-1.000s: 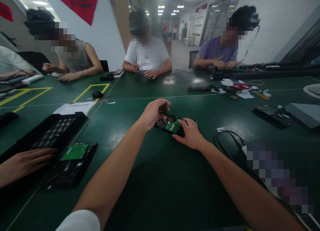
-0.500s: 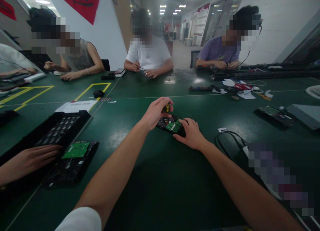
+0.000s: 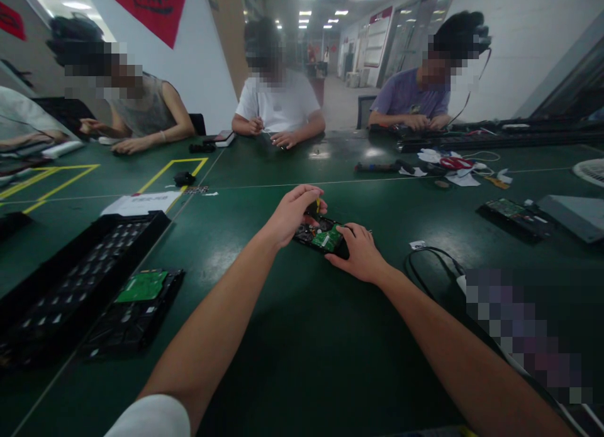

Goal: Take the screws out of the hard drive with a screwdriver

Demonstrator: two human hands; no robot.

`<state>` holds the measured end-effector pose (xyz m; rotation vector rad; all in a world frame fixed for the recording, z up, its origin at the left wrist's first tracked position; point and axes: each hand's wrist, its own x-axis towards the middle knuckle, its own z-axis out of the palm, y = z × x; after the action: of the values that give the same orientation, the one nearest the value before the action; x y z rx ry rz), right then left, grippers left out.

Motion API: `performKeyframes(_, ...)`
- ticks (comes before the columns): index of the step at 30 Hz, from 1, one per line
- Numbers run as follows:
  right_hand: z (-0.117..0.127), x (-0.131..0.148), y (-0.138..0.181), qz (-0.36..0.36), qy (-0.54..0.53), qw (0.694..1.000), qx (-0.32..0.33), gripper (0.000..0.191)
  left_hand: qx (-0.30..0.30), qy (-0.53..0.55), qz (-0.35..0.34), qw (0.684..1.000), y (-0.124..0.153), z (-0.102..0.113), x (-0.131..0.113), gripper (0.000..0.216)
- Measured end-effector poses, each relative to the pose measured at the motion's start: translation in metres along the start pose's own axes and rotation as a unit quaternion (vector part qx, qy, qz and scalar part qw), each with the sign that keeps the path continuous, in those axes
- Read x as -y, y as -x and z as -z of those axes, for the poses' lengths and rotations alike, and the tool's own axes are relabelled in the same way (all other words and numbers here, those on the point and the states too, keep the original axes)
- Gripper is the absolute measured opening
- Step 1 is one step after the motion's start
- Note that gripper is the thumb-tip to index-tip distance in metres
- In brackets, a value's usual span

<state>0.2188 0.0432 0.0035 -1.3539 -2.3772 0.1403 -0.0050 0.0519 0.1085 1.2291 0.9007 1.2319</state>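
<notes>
A black hard drive [image 3: 321, 237] with a green circuit board on top lies on the green table [image 3: 302, 336] in front of me. My left hand [image 3: 292, 213] is closed on a small yellow-handled screwdriver [image 3: 317, 205] held upright over the drive's far end. My right hand [image 3: 361, 253] presses on the drive's near right corner and steadies it.
A second drive with a green board [image 3: 136, 301] and a long black tray [image 3: 75, 279] lie at the left. A black cable [image 3: 427, 264] loops at the right, beyond it another drive [image 3: 514, 215] and a grey box [image 3: 576, 215]. Three people sit across the table.
A co-worker's hand at the lower left, resting by the black tray, has withdrawn out of view. My left hand has lifted slightly, showing the screwdriver's yellow handle.
</notes>
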Motion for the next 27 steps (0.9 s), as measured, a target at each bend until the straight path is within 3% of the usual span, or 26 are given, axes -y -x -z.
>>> performKeyframes(6, -0.0005, -0.0011, 0.0003, -0.004, -0.004, 1.000, 0.003, 0.078, -0.009, 0.054, 0.024, 0.998, -0.0017, 0.0005, 0.0011, 0.024)
performKeyframes(12, 0.0016, 0.0002, -0.0004, -0.003, -0.001, 1.000, 0.007, 0.078, -0.033, -0.017, -0.011, 0.999, 0.0009, 0.0000, -0.0061, 0.022)
performKeyframes(21, 0.0005, -0.0004, 0.0000, 0.000, -0.001, 1.000, 0.005, 0.078, 0.000, 0.042, 0.014, 0.999, -0.0027, 0.0001, 0.0018, 0.021)
performKeyframes(27, -0.0011, -0.0010, -0.0003, -0.002, -0.003, 1.000, 0.004, 0.079, 0.010, 0.020, 0.015, 1.000, -0.0028, 0.0007, -0.0004, 0.025)
